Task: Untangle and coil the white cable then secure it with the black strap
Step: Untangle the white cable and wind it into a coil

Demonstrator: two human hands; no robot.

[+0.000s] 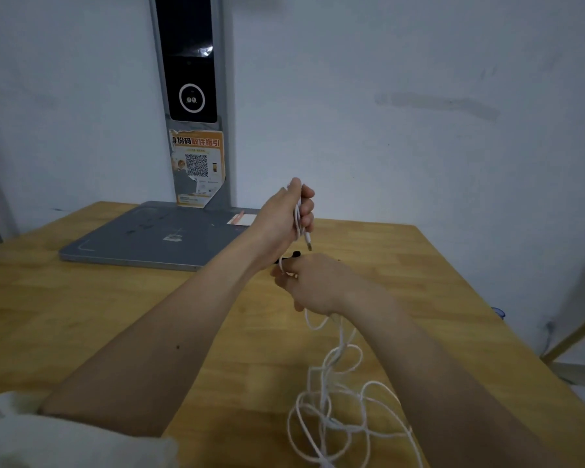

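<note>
Both hands' fingers (306,211) grip the white cable (335,400) above its tangle.

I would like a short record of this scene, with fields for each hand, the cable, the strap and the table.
left hand: left hand raised, fingers curled round a bunch of white cable, plug end hanging below the fist
right hand: right hand lower, holds the cable, fingers mostly hidden
cable: most of it in loose tangled loops on the wooden table
strap: black strap partly visible between the hands
table: also bears a grey base plate
</note>
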